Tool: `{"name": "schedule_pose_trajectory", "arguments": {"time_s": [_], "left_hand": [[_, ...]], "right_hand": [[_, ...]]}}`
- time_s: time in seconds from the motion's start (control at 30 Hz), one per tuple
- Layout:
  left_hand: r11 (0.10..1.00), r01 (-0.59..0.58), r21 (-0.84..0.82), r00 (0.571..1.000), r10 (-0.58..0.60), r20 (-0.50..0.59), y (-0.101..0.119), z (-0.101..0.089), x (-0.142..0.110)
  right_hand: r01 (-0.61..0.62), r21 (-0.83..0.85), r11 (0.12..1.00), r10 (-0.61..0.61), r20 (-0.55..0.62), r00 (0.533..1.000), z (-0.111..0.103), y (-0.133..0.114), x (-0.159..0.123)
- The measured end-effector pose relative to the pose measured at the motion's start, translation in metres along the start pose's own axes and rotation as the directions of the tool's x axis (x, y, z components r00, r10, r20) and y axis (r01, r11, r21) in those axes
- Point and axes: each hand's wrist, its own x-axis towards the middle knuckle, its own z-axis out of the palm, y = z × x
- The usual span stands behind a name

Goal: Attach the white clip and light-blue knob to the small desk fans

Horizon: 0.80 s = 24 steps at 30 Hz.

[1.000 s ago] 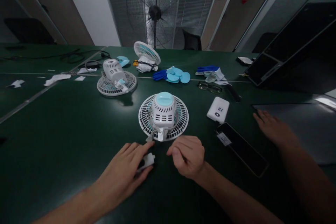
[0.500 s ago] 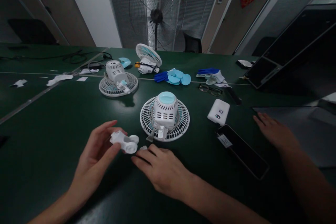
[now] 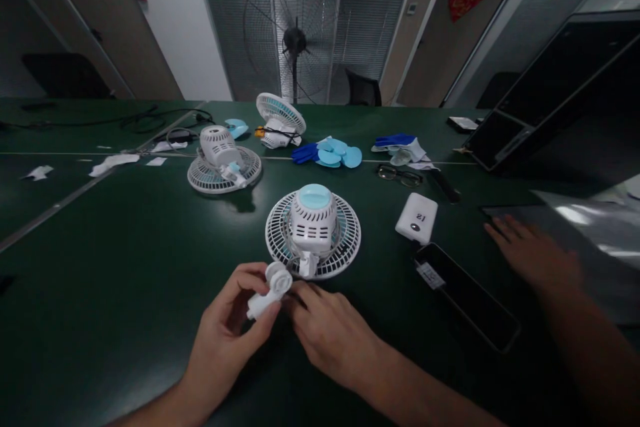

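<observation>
My left hand (image 3: 233, 327) pinches a white plastic bracket (image 3: 270, 292) with two round discs at its upper end. Close beside it, my right hand (image 3: 333, 323) has its fingers bent and drawn together at the bracket's right side; what the fingertips hold, if anything, is hidden. Just beyond both hands a small white fan (image 3: 314, 227) lies face down on its round grille, its motor housing with a light blue cap pointing up. A white joint piece (image 3: 309, 264) sticks out from the housing toward my right hand.
On the green table (image 3: 150, 240) are two more fans (image 3: 217, 153), light blue blades (image 3: 337, 152), gloves (image 3: 400, 147), glasses (image 3: 400, 175), a white power bank (image 3: 417, 218) and a black phone (image 3: 467, 293). Another person's hand (image 3: 535, 257) rests at the right beside a dark screen (image 3: 530, 7).
My left hand has moved right and turned the bracket so its discs point up. My right hand has shifted slightly right. The other person's hand stays at the right.
</observation>
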Motion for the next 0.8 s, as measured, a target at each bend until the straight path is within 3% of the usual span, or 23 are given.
{"name": "schedule_pose_trajectory", "arguments": {"time_s": [0.07,0.13,0.17,0.23,0.27,0.33,0.37,0.43,0.57,0.8], "left_hand": [[0.998,-0.012,0.063,0.999,0.014,-0.040,0.003,0.003,-0.001],[0.993,-0.024,0.117,0.999,0.029,-0.040,0.003,0.005,-0.001],[0.989,-0.046,0.142,0.999,0.049,-0.023,0.002,0.005,0.000],[0.972,-0.127,0.199,0.992,0.122,0.037,-0.002,0.005,0.001],[0.955,-0.183,0.233,0.983,0.170,0.072,-0.004,0.004,0.003],[0.907,-0.287,0.309,0.956,0.250,0.155,-0.007,0.002,0.006],[0.880,-0.327,0.344,0.942,0.274,0.195,-0.009,0.002,0.009],[0.830,-0.393,0.396,0.914,0.309,0.262,-0.011,0.001,0.012],[0.787,-0.469,0.401,0.873,0.345,0.344,-0.013,0.004,0.011],[0.733,-0.543,0.409,0.812,0.335,0.478,-0.016,0.000,0.003]], "right_hand": [[0.028,0.015,0.999,-0.028,-0.018,0.999,-0.001,0.003,-0.002],[0.135,0.045,0.990,-0.130,-0.093,0.987,-0.005,0.007,-0.007],[0.214,0.053,0.975,-0.202,-0.170,0.964,-0.007,0.009,-0.011],[0.326,0.039,0.945,-0.285,-0.398,0.872,-0.012,0.014,-0.018],[0.319,0.034,0.947,-0.255,-0.524,0.813,-0.013,0.016,-0.021],[0.196,0.100,0.976,-0.065,-0.719,0.692,-0.013,0.022,-0.023],[0.129,0.175,0.976,0.053,-0.765,0.642,-0.012,0.024,-0.023],[0.087,0.359,0.929,0.240,-0.766,0.596,-0.007,0.029,-0.018],[0.105,0.549,0.829,0.379,-0.691,0.616,0.000,0.034,-0.008],[0.110,0.538,0.835,0.348,-0.674,0.652,-0.001,0.032,-0.005]]}}
